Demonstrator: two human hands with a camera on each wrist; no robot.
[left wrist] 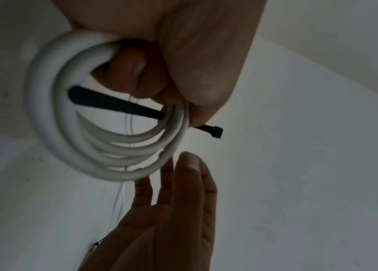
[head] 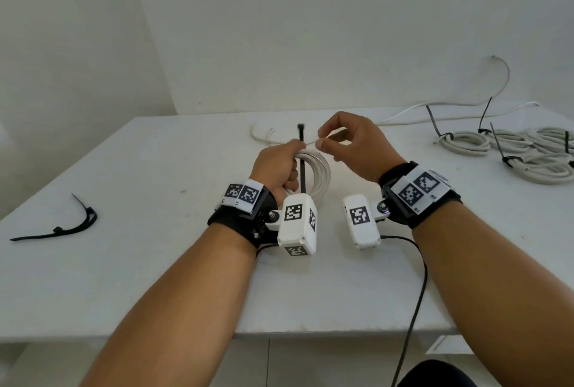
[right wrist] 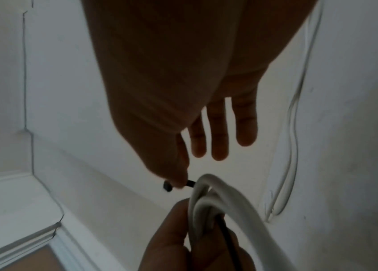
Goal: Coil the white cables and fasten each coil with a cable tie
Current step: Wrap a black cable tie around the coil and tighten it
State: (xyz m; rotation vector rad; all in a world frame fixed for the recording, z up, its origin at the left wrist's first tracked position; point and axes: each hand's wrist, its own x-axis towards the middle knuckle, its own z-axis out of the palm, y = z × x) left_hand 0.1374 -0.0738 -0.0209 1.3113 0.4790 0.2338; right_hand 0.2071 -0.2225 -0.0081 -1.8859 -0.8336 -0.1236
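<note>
tied coils (head: 512,150) crowding far right

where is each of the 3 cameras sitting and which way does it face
Head: worn on the head, faces forward and down at the table; both forearms show.
Left wrist: looks along the left hand gripping the white coil.
Right wrist: looks along the right hand toward the black cable tie.
Shared: the coil, the tie and both hands appear in both wrist views.
</note>
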